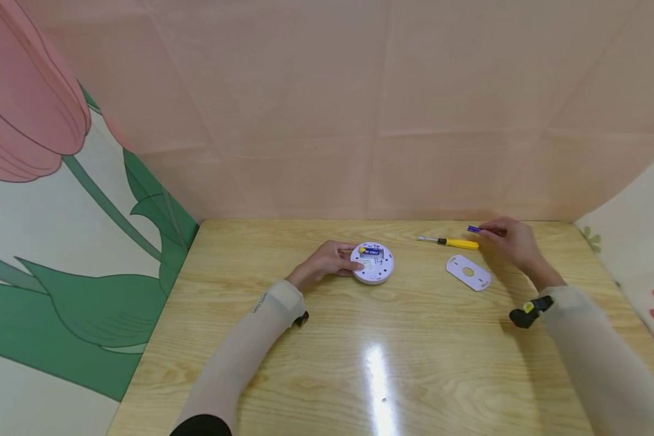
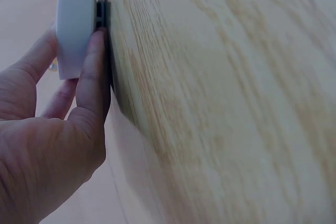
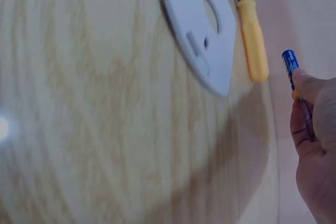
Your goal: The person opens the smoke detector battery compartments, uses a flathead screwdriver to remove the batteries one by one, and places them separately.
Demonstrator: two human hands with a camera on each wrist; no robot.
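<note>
My left hand (image 1: 327,259) grips the left edge of a round white device (image 1: 376,274), thumb on top and fingers under its side. In its compartment lies a blue battery with a yellow end (image 1: 371,251). The left wrist view shows the device's white side (image 2: 77,24) edge-on, with a fingertip beneath it. At the table's far right, my right hand (image 1: 515,245) pinches a second blue battery (image 1: 473,229) between thumb and fingers. In the right wrist view that battery (image 3: 289,62) sticks out past the thumb, its yellow end partly covered by the hand.
A screwdriver with a yellow handle (image 1: 460,244) lies left of the right hand. Nearer the front is a white mounting plate (image 1: 469,272) with a round hole. The wooden table (image 1: 316,351) meets a pink-beige covered wall (image 1: 327,121) at the back.
</note>
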